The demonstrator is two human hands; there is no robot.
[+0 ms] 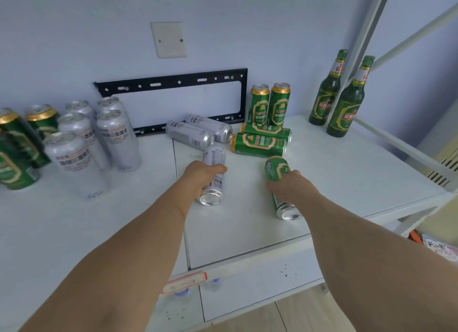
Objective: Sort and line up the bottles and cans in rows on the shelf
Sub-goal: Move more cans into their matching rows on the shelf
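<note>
Head view, the only one: step in hand is pick-up of two fallen cans, one per hand. My left hand [202,174] is wrapped over the middle of a lying silver can [213,177], fingers curled round its far side, base end pointing back at me; my right hand [292,185] is clamped likewise on a lying green can [278,173], its silver base also toward me. Both cans appear to be resting on the white tabletop [347,173], near the middle; I cannot tell whether either is lifted clear. Judgement: sorting is partly done. Upright silver cans [116,136] stand grouped at far left with upright green cans [14,143] beside them at the left edge; rows look loose, not squared. Still down: two lying silver cans [198,131] against the black wall bracket [173,84], touching each other, and two lying green cans [260,143] just beyond my right hand, in front of two standing green cans [270,105]. Two green bottles [339,106] stand at far right by the white frame [366,47]. Next move calls for tipping each can upright, carrying silver leftward to its group and green to a green row, setting down without knocking neighbours. Cans are tall, slim, smooth; likely to roll if let go lying down
</note>
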